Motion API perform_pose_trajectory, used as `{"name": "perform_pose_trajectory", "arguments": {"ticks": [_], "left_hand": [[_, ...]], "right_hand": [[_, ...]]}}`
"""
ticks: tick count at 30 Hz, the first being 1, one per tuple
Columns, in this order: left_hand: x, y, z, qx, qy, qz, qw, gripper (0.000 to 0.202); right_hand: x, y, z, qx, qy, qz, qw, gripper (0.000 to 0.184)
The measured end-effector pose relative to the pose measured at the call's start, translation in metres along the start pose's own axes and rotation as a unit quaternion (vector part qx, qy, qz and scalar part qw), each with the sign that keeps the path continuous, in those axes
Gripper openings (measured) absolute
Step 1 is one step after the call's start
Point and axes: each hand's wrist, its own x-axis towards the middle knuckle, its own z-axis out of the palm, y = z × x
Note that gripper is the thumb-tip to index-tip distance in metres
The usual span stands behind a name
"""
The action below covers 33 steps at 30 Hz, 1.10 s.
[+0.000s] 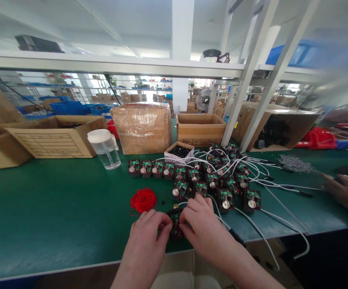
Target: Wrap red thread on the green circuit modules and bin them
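At the bench's front edge lies a small black module with a green circuit board. My left hand pinches at its left side, thumb against fingers. From the right, my right hand is closed on the same module, its fingertips partly hiding the board. Any small wire between the fingertips is too small to make out. A tangled bundle of red wire sits just beyond my left hand. Past my right hand stand several similar modules with green boards, silver discs and white cables.
A small box of black parts stands behind the modules. A lidded water jug, a taped carton and an open carton line the back. On the right are grey pieces and another person's hand. Metal posts rise behind.
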Motion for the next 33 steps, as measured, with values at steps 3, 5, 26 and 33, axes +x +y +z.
{"name": "perform_pose_trajectory", "arguments": {"ticks": [3, 5, 26, 33], "left_hand": [[-0.002, 0.004, 0.001, 0.004, 0.006, 0.011, 1.0, 0.017], [-0.002, 0.009, 0.001, 0.001, 0.009, 0.017, 1.0, 0.017], [-0.013, 0.001, 0.005, -0.064, -0.012, -0.02, 0.998, 0.021], [-0.005, 0.008, 0.001, -0.069, 0.012, -0.009, 0.998, 0.021]], "right_hand": [[-0.003, 0.002, -0.001, 0.0, 0.006, 0.003, 1.0, 0.014], [-0.004, 0.003, -0.003, -0.005, 0.013, 0.002, 1.0, 0.014], [0.004, -0.006, -0.014, -0.038, -0.011, -0.031, 0.999, 0.013], [0.008, -0.008, -0.019, -0.06, -0.009, -0.042, 0.997, 0.015]]}}
